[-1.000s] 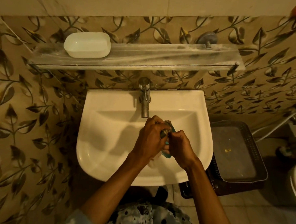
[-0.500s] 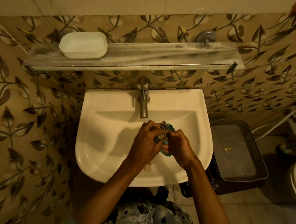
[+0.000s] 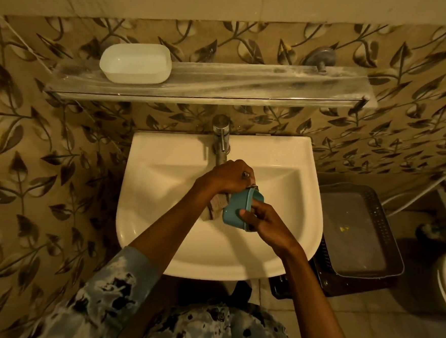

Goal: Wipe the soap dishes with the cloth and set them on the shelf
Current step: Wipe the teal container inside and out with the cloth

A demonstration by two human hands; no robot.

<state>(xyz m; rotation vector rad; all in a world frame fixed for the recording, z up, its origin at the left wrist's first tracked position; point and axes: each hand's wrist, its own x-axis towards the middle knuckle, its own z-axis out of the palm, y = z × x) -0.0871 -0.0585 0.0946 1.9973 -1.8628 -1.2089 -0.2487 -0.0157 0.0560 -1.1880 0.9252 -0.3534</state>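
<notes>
Left hand: the left hand (image 3: 229, 179) sits at the centre of the frame, just below the tap spout; its fingers are curled tight round the cloth and press it against the upper edge of the teal soap dish
Right hand: the right hand (image 3: 268, 224) lies just right of centre and grips the teal soap dish, thumb laid across the dish's facing side, the other fingers wrapped behind it and mostly hidden
Teal soap dish: the teal soap dish (image 3: 232, 209) is held tilted on its side over the basin, between the two hands, touching both
Cloth: the cloth (image 3: 214, 207) is a beige-brown bunch hanging from under the left hand, against the left side of the teal dish
White soap dish: the white soap dish (image 3: 135, 63) stands on the left end of the shelf, in the upper left of the frame, well apart from the hands
Shelf: the glass shelf (image 3: 249, 83) runs across the upper part of the frame above the tap, its surface streaked and dusty
Sink: the white sink (image 3: 304, 201) fills the middle of the frame, with the metal tap (image 3: 220, 139) at its back edge
Right of the sink: a dark perforated basket (image 3: 382, 219) stands just beside the basin on the floor side
Clothing: a blue-and-black patterned sleeve (image 3: 119, 280) covers the left forearm at the lower left
</notes>
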